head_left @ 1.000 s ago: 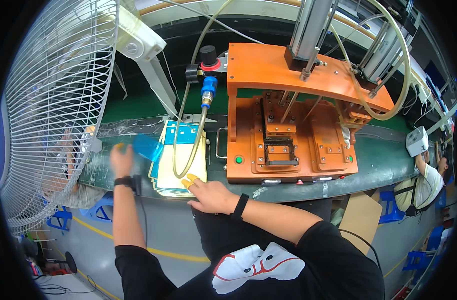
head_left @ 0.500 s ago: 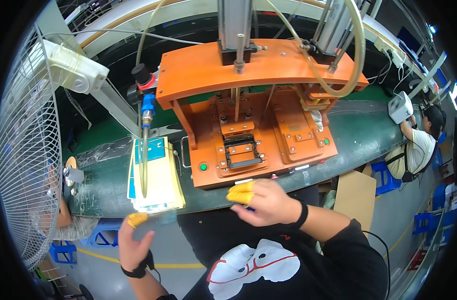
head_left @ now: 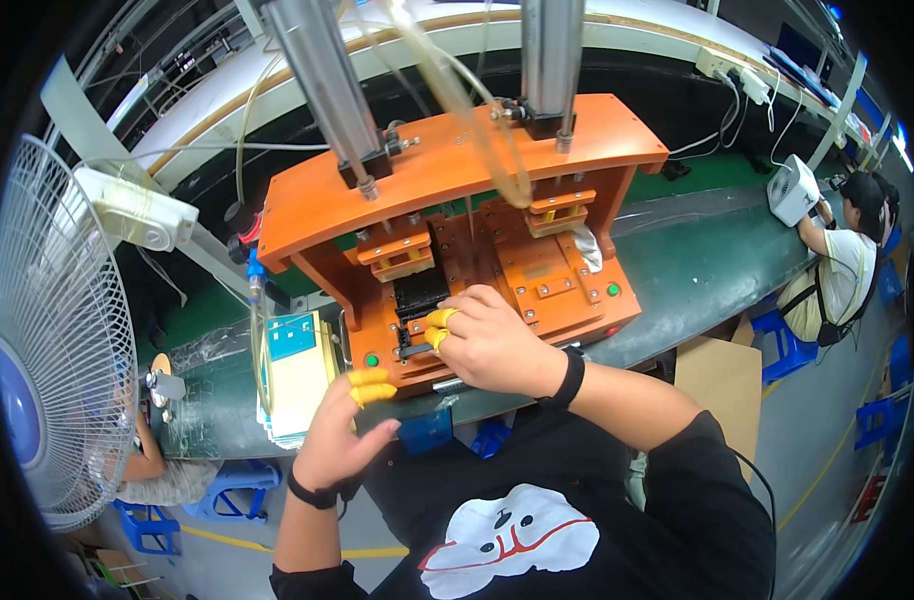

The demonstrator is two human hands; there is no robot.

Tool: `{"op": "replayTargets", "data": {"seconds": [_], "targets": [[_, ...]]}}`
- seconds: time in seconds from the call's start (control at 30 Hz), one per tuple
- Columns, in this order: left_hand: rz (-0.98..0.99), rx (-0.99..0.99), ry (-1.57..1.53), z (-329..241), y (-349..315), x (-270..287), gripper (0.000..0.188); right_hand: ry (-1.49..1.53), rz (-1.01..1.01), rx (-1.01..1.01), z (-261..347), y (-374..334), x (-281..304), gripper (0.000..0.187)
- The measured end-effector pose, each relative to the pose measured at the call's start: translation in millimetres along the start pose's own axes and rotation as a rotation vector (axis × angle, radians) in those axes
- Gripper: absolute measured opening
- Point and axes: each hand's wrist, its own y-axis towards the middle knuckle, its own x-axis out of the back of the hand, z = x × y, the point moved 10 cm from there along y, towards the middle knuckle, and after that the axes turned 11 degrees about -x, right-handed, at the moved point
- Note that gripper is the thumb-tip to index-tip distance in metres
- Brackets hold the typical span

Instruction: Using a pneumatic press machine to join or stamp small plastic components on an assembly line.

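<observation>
Our right hand (head_left: 492, 340) curls, yellow-capped fingertips (head_left: 437, 322) pinching a small black part (head_left: 420, 297) in the orange press fixture (head_left: 457, 250). Our left hand (head_left: 349, 430) hovers half-open, empty, near the green button (head_left: 372, 360). We could get pinched if the press drops.

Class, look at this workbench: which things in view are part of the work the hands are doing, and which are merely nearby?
In use:
- right hand, its yellow-capped fingertips on the black part
- orange press fixture holding that part
- left hand, at the fixture's front edge

Merely nearby:
- white fan
- stack of flat panels
- blue stools
- cardboard box
</observation>
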Motion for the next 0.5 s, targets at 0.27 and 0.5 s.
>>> {"op": "replayTargets", "data": {"seconds": [0.27, 0.5], "targets": [[-0.011, 0.080, 0.079, 70.2, 75.1, 5.8, 0.041, 0.537, -0.216, -0.482, -56.6, -50.6, 148.3, 0.015], [0.054, 0.293, 0.427, 141.7, 127.7, -1.2, 0.035, 1.249, -0.839, -0.933, -148.1, -265.7, 192.0, 0.025]]}}
